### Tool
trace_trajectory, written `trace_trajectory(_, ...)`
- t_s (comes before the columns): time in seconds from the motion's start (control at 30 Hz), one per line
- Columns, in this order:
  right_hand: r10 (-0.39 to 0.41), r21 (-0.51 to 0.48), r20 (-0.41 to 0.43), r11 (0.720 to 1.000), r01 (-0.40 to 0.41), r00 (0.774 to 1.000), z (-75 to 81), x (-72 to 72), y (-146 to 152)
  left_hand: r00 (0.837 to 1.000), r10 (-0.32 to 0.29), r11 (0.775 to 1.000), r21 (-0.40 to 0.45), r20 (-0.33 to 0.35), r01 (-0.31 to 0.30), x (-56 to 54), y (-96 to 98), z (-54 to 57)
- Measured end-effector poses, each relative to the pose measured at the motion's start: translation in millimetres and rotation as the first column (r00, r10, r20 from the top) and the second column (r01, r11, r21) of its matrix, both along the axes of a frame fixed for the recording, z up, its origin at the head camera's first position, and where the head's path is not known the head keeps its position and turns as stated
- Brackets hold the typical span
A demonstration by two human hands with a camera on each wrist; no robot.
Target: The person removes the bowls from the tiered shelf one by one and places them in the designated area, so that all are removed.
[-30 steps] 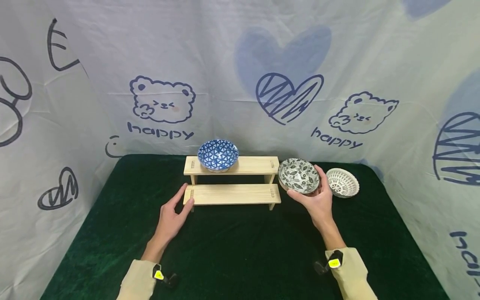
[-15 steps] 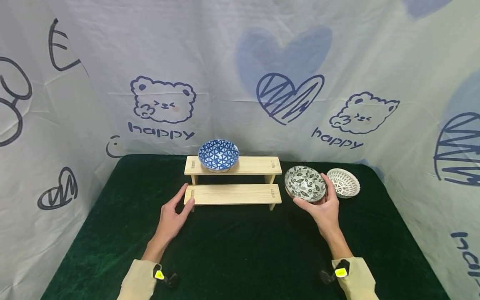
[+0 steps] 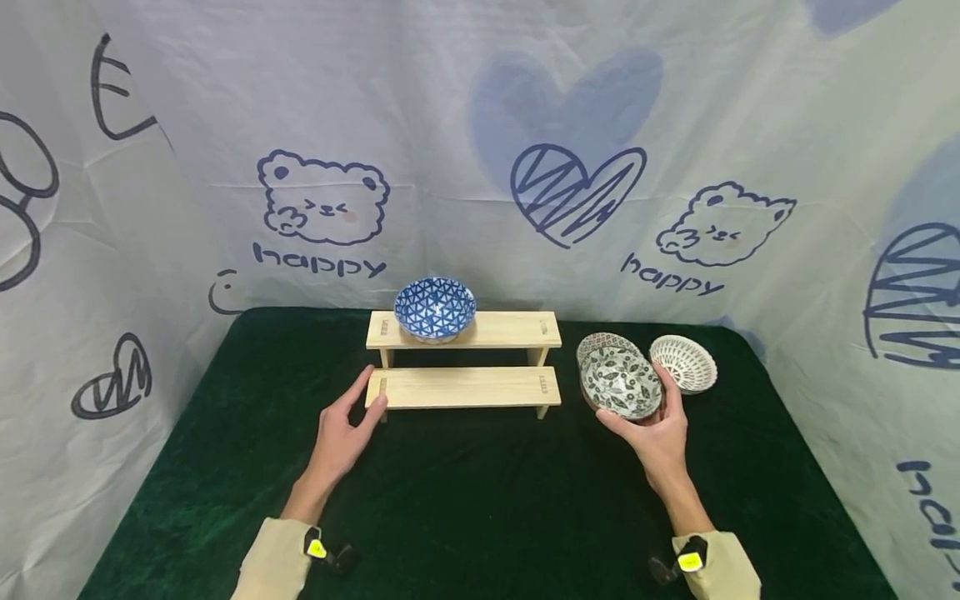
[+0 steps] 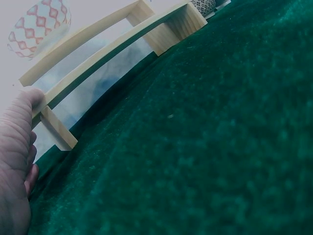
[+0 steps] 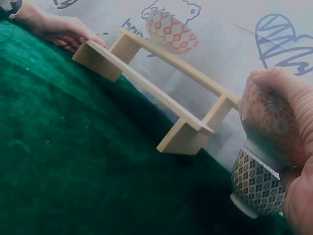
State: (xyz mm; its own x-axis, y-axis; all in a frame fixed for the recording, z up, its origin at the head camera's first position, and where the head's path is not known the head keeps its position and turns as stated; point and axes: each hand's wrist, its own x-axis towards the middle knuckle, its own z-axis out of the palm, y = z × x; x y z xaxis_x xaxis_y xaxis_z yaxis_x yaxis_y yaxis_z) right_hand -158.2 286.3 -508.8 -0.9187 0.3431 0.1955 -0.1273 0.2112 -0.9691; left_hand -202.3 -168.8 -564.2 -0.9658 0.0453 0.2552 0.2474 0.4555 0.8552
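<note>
My right hand (image 3: 656,437) grips a bowl (image 3: 622,383) by its right side; leaf patterns cover its inside, and reddish flowers its outside in the right wrist view. Below and partly behind it is a second bowl (image 5: 257,183) with a dark lattice outside, its far rim showing in the head view. With thumb and finger, my left hand (image 3: 337,433) holds the left end of a two-step wooden stand (image 3: 465,388) at the lower board. On the upper board, toward the left, rests a blue-patterned bowl (image 3: 435,308) whose outside shows red diamonds.
A white openwork-looking bowl (image 3: 684,364) sits right of my right hand. The dark green cloth (image 3: 480,508) covers the table, and a printed white curtain (image 3: 450,125) hangs close behind the stand and along both sides.
My right hand has moved the leaf-patterned bowl right and toward me, away from the stand. The lattice bowl beneath it has come into view. My left hand stays on the stand.
</note>
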Motion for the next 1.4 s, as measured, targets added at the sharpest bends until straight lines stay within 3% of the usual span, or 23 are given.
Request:
trace_trajectory(0.27,-0.004,-0.041,0.015,0.999,0.004,1.0,-7.9,8.4,2,1.0,-0.003,1.0,-0.003,-0.001,0.003,-0.6,-0.7,-1.7)
trace_trajectory(0.83,-0.063,0.027,0.035,0.998,0.062,0.997,-25.4,28.4,14,1.0,-0.004,1.0,0.009,-0.004,0.004,1.3,0.3,1.0)
trace_trajectory(1.4,-0.093,0.046,0.17,0.995,0.087,0.981,-37.4,45.2,21,1.0,-0.007,1.0,0.001,-0.004,0.007,-0.1,0.7,-0.1)
